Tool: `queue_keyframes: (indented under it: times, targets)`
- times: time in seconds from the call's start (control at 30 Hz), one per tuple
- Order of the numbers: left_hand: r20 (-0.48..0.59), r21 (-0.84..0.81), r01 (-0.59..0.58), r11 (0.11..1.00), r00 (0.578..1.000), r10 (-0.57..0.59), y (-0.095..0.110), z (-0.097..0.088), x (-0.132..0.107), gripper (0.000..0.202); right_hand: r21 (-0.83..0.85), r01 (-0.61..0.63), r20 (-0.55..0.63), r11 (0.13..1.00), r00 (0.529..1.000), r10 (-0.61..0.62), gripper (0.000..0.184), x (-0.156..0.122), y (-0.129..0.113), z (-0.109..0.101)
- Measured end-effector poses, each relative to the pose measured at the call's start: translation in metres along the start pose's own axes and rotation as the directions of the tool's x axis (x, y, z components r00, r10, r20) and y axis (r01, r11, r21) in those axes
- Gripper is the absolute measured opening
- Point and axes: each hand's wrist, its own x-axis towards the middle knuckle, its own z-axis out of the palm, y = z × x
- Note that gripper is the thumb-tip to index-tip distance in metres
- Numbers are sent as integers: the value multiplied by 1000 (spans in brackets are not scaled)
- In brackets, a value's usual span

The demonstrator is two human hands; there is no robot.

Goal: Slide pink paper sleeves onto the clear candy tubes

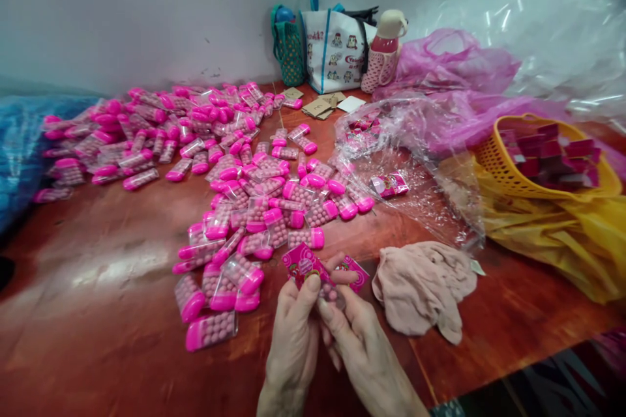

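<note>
Your left hand (293, 332) pinches a pink printed paper label (302, 266); your right hand (364, 348) grips a clear plastic pink-candy case (331, 293).

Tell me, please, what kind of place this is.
Probably a small, informal packing workshop for sweets. A red wooden table is strewn with clear, pink-capped candy cases, a yellow basket holds pink cartons, and the left hand and right hand hold a pink printed label.

I see a red-brown table (98, 313) carrying pink-capped candy cases (244, 202) centre-left, a beige cloth (420, 287) near right, a yellow basket (508, 176) far right.
</note>
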Motion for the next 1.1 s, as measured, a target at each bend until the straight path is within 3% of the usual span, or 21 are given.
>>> queue_keyframes:
  times: [0.1,0.23,0.4,0.5,0.57,0.67,0.8,0.97,1.1]
  targets:
    - [11,27,12,1000,1000,-12,0,3,-2,21,47,-30,31,998,999,29,28,4,-2,-4]
    - [22,-28,69,997,997,-69,1,3,-3,27,117,-44,206,992,978,19,23,13,-8,-6]
    - [94,24,136,990,986,-137,-4,-4,1,38,87,-34,176,996,984,18,25,20,-9,-3]
    - [75,18,136,991,988,-137,-9,-6,3,41,87,-41,205,995,979,22,27,20,-7,-4]
    - [54,-6,111,994,992,-110,-9,-7,3,41,74,-45,225,996,974,27,29,19,-6,-6]
    - [-25,-18,-21,1000,999,21,-2,-11,3,35,54,-77,287,996,956,59,31,16,-4,-7]
    - [-150,46,-190,981,969,195,11,-20,-1,42,71,-103,331,992,941,74,34,11,0,1]
    - [-199,118,-207,971,953,227,17,-37,-17,53,130,-130,341,983,937,79,36,3,8,22]
    - [-307,159,-206,966,919,246,22,-54,-39,60,176,-164,426,971,902,75,37,-5,16,39]
